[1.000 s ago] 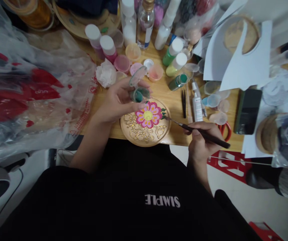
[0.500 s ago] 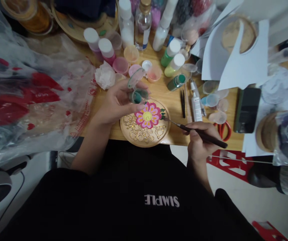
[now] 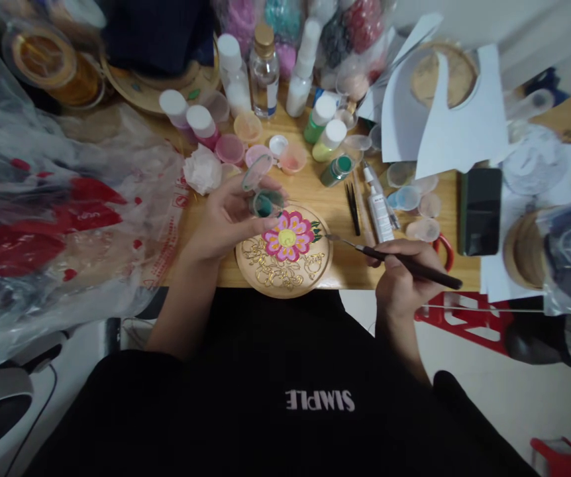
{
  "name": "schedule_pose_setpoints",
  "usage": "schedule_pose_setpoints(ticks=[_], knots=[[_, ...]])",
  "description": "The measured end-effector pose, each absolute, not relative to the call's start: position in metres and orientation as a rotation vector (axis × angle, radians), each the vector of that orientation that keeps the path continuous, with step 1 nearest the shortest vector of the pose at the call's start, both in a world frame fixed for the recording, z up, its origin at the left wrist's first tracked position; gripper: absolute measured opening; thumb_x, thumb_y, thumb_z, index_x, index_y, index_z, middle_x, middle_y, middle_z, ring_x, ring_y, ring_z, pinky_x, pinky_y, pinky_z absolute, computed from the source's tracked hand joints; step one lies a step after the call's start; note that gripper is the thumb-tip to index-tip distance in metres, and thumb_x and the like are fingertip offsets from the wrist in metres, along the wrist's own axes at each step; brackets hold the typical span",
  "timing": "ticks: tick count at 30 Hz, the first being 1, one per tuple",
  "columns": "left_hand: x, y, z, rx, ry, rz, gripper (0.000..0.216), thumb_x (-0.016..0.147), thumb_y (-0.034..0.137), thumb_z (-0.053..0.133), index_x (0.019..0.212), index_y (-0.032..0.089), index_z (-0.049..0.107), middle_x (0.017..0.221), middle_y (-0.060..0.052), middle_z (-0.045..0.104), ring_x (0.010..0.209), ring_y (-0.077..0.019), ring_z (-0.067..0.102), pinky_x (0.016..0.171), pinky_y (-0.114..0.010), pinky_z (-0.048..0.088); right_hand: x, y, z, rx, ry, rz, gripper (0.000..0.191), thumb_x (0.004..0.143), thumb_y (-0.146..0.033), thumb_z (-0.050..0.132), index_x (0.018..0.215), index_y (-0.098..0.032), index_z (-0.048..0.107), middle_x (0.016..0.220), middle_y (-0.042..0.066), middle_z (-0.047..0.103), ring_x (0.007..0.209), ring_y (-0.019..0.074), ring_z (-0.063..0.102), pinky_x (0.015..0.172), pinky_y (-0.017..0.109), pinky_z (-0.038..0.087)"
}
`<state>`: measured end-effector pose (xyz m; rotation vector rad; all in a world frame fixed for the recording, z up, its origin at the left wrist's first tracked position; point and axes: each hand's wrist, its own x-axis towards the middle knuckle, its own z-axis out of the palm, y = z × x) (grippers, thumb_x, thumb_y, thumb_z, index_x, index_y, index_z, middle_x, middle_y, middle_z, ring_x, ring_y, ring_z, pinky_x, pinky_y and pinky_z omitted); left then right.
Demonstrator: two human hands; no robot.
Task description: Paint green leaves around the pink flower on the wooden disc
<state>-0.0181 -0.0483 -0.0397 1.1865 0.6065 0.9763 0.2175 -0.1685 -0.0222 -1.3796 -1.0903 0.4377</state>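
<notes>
My left hand (image 3: 223,222) is closed around a small clear cup of dark green paint (image 3: 265,204), its hinged lid (image 3: 257,172) tilted up. Below the cup lies a round wooden board (image 3: 278,286) with raised gold outlines. On it is a pink flower (image 3: 288,236) with a yellow centre, and small dark green leaves (image 3: 316,230) at its right side. Pinched in my right hand (image 3: 399,275) is a palette knife (image 3: 409,265) with a dark handle and thin metal blade. The blade's tip is close to the leaves; whether it touches them I cannot tell.
Several paint bottles and small cups stand behind the board. Tweezers (image 3: 352,209), a white glue tube (image 3: 379,215) and red-handled scissors (image 3: 445,252) lie to the right, beside a phone (image 3: 481,211). A plastic bag (image 3: 161,218) covers the table's left side.
The camera view has shifted a little. My right hand and the palette knife have drawn slightly to the right, off the leaves. My left hand still holds the cup.
</notes>
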Motion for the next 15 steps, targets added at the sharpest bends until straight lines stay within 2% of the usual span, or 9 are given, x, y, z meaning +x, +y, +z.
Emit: schedule_pose_setpoints(ticks=[9, 15], knots=[[-0.0176, -0.0492, -0.0387, 1.195, 0.646, 0.985, 0.044, 0.063, 0.026, 0.09, 0.102, 0.021, 0.07, 0.096, -0.003, 0.077, 0.086, -0.0163, 0.073, 0.076, -0.027, 0.057, 0.2193, -0.1723, -0.0257, -1.418, -1.13, 0.507, 0.005, 0.079, -0.023, 0.065, 0.078, -0.02, 0.07, 0.063, -0.004, 0.066, 0.05, 0.0113, 0.061, 0.047, 0.024, 0.048], [-0.0171, -0.0486, -0.038, 1.167, 0.677, 0.971, 0.044, 0.06, 0.025, 0.09, 0.1, 0.024, 0.072, 0.098, -0.002, 0.077, 0.087, -0.0171, 0.073, 0.075, -0.028, 0.059, 0.2206, -0.1726, -0.0266, -1.43, -1.158, 0.506, 0.005, 0.081, -0.023, 0.066, 0.079, -0.02, 0.07, 0.064, -0.004, 0.067, 0.053, 0.011, 0.063, 0.049, 0.023, 0.049]])
